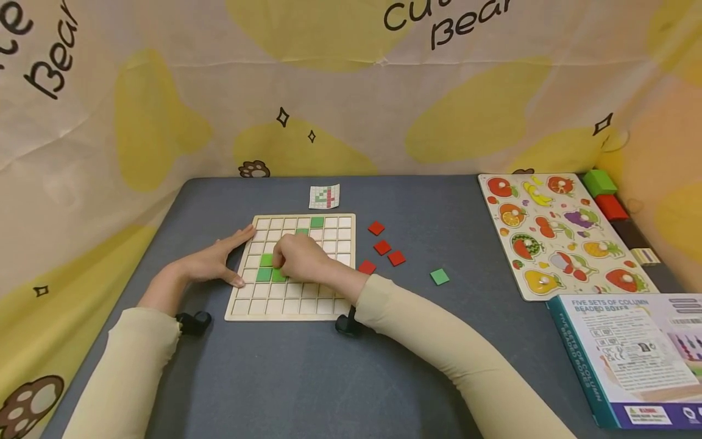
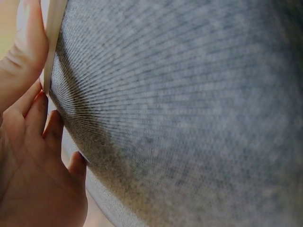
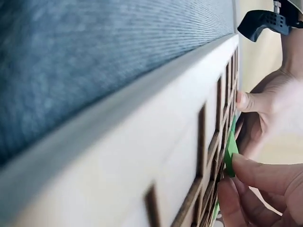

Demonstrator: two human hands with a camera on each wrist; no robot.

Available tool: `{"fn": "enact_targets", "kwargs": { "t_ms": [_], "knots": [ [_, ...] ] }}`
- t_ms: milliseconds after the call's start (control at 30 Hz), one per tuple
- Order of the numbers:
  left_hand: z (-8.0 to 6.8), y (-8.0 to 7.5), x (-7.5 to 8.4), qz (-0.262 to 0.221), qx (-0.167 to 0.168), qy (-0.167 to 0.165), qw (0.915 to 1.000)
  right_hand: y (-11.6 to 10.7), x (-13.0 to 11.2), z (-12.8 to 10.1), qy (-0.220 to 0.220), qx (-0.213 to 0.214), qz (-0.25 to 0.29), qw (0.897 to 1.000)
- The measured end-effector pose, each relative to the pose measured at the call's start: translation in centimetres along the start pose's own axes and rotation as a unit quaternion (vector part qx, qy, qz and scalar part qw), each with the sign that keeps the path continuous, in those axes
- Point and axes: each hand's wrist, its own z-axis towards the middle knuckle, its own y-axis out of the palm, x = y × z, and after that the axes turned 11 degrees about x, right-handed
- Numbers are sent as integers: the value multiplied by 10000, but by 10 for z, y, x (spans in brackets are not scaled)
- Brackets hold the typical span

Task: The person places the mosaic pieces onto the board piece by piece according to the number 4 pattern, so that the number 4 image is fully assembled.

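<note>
A wooden grid board (image 1: 298,308) lies on the table, with several green square tiles (image 1: 264,274) in its cells. My left hand (image 1: 211,261) rests at the board's left edge, thumb and fingers spread and touching the frame. Over the middle of the grid is my right hand (image 1: 301,259), which hides some cells beneath it. In the right wrist view its thumb and finger pinch a tilted green tile (image 3: 231,149) at the grid surface. A small pattern card (image 1: 325,197) with green and red squares lies behind the board.
Several red tiles (image 1: 382,247) and one loose green tile (image 1: 439,277) lie right of the board. Farther right are a fruit puzzle board (image 1: 567,235), a boxed set (image 1: 631,353) and a row of coloured blocks (image 1: 610,207). A patterned cloth (image 1: 351,91) hangs behind the table.
</note>
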Motion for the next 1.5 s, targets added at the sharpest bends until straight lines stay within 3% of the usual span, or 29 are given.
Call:
{"fn": "enact_targets", "kwargs": {
  "t_ms": [233,400,533,733,900,1067,1267,1500],
  "knots": [
    [-1,0,-2,-7,13,41,10000,-2,-5,-2,-104,-222,-393,9989],
    [0,1,-3,76,29,72,9999,-27,6,-7,-93,-318,-348,9988],
    [0,0,-4,161,56,41,9998,-60,34,-19,-227,-315,-198,9991],
    [0,1,-5,190,70,27,9998,-109,95,-57,32,-637,308,9975],
    [-1,1,-5,180,55,31,9998,-134,141,-95,169,-999,287,9944],
    [-1,0,-4,145,61,9,9999,-151,168,-125,356,-1378,280,9894],
    [0,0,-4,99,51,-7,9999,-161,179,-139,490,-1570,172,9862],
    [-1,1,-3,129,36,5,9999,-157,174,-143,115,-1542,-97,9879]
  ]
}}
